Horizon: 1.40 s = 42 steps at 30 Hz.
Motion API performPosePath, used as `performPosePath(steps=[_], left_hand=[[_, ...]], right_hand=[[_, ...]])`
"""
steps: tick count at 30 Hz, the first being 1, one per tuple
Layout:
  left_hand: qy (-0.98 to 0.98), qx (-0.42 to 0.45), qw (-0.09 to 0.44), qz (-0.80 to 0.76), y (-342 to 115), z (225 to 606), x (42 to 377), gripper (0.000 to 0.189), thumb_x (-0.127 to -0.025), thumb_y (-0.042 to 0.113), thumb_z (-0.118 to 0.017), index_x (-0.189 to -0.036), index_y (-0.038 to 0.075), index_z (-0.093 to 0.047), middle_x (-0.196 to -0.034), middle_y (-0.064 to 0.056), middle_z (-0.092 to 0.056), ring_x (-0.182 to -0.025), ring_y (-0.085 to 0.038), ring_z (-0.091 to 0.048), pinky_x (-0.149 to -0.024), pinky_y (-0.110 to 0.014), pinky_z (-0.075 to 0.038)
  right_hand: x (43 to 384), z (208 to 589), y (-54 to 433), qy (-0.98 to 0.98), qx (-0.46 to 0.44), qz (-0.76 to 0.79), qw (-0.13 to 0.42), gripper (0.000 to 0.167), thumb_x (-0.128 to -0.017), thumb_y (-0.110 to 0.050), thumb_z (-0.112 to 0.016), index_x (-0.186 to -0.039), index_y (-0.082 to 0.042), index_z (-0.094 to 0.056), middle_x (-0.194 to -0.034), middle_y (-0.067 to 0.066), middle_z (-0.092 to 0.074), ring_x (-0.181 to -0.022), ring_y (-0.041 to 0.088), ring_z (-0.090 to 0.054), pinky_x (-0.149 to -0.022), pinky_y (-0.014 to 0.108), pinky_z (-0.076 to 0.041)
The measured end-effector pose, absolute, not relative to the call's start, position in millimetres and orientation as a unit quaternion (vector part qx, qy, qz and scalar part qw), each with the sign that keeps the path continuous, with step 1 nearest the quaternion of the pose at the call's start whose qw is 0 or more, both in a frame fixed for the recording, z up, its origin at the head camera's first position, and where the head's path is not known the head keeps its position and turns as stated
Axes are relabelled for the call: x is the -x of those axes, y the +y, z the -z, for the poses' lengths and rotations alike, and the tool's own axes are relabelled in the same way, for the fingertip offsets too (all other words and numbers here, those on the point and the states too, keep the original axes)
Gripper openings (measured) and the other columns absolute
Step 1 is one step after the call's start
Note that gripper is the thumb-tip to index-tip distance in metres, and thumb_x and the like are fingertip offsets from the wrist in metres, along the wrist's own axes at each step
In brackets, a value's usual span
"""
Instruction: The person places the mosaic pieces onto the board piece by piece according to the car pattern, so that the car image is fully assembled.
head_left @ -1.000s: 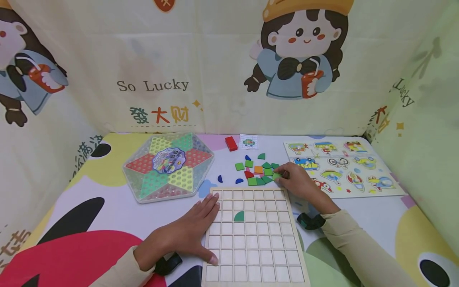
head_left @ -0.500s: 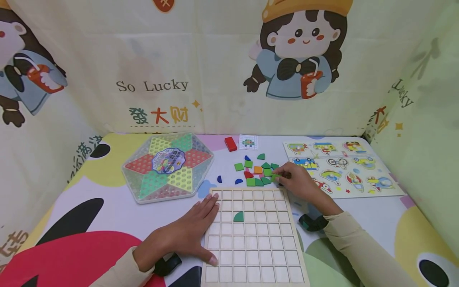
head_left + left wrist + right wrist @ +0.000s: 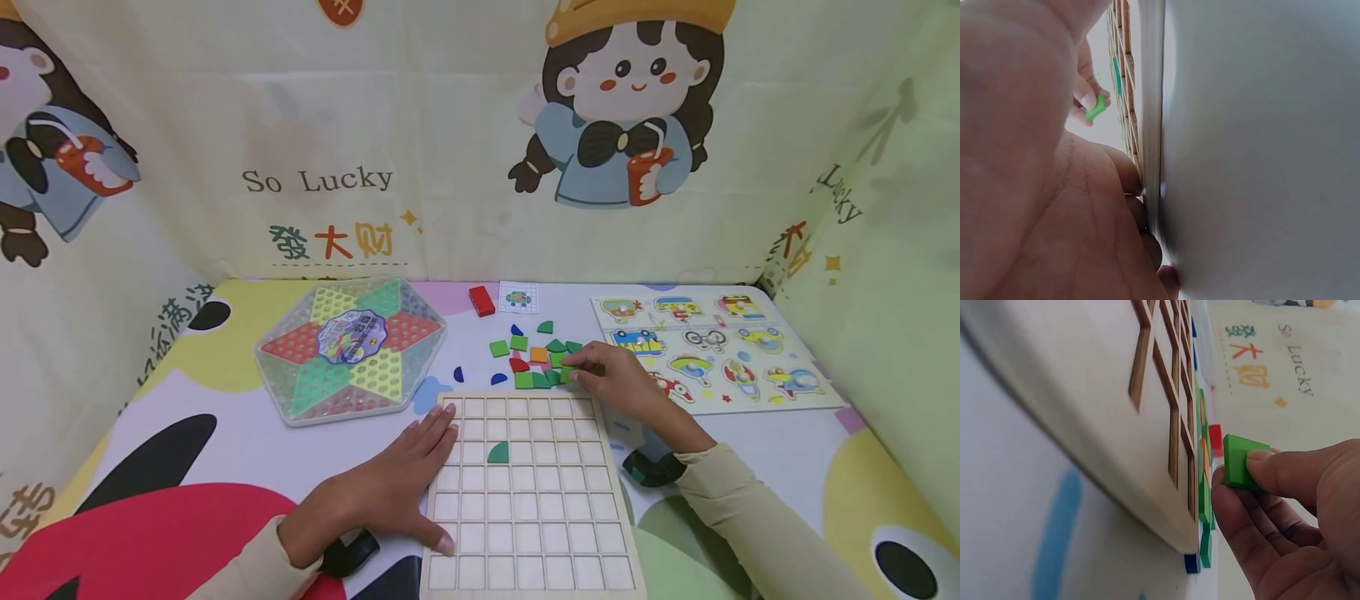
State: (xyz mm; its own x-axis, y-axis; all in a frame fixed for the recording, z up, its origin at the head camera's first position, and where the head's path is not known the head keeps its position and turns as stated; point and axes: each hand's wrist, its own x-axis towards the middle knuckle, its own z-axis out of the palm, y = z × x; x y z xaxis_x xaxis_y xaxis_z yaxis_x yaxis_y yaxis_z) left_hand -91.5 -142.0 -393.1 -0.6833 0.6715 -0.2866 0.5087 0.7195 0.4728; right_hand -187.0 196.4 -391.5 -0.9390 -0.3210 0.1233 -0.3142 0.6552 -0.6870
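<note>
Green tile (image 3: 1239,459), square, smooth-faced

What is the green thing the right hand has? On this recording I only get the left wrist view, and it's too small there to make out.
Observer: The right wrist view shows the right hand pinching a flat, four-cornered green tile between thumb and fingers.
Operator: And the green strip I see on the board, what shape is it?
Observer: From the head view, it's a quarter-circle piece, in the board's third row from the far edge, third column from the left.
Operator: Anything past the loose pieces?
Observer: Yes, a small printed card lies beyond them, beside a red block.
</note>
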Motion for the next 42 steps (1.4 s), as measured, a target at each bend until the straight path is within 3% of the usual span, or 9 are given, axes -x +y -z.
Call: performPosePath(steps=[9,17,25,42], left_hand=[[0.899,-0.331,0.222,-0.182,-142.6,393.8,92.1,0.127,-0.067,0.074,-0.070,-0.156,0.005,-0.012,-0.163,-0.005,0.009,-0.146,-0.022,0.013,-0.116,-0.050,-0.002],[0.896,-0.337,0.221,-0.184,-144.0,391.9,92.3,0.126,-0.069,0.073,-0.069,-0.155,0.002,-0.012,-0.163,-0.008,0.008,-0.146,-0.025,0.012,-0.116,-0.051,-0.004],[0.895,-0.340,0.219,-0.187,-144.2,391.6,91.9,0.126,-0.069,0.073,-0.070,-0.155,0.003,-0.012,-0.163,-0.008,0.008,-0.146,-0.025,0.011,-0.115,-0.052,-0.004],[0.899,-0.330,0.224,-0.178,-141.3,391.3,91.8,0.126,-0.068,0.072,-0.071,-0.156,0.005,-0.011,-0.163,-0.005,0.010,-0.146,-0.023,0.013,-0.116,-0.049,-0.002]], right_hand=[[176.9,385.7,184.2,0.908,0.191,0.374,0.007,0.023,-0.088,0.000,-0.070,-0.110,-0.005,-0.074,-0.095,0.002,-0.064,-0.078,0.019,-0.052,-0.063,0.025,-0.044],[168.9,381.8,173.7,0.895,0.214,0.391,0.014,0.018,-0.087,0.002,-0.070,-0.103,-0.004,-0.074,-0.095,0.002,-0.066,-0.080,0.017,-0.059,-0.071,0.027,-0.053],[160.6,384.4,169.6,0.890,0.222,0.396,0.039,0.015,-0.088,-0.001,-0.071,-0.100,-0.008,-0.076,-0.092,-0.002,-0.066,-0.077,0.014,-0.058,-0.068,0.026,-0.052],[141.7,382.3,156.6,0.858,0.289,0.418,0.081,0.021,-0.086,0.004,-0.070,-0.106,-0.003,-0.075,-0.092,-0.003,-0.065,-0.079,0.012,-0.058,-0.067,0.024,-0.052]])
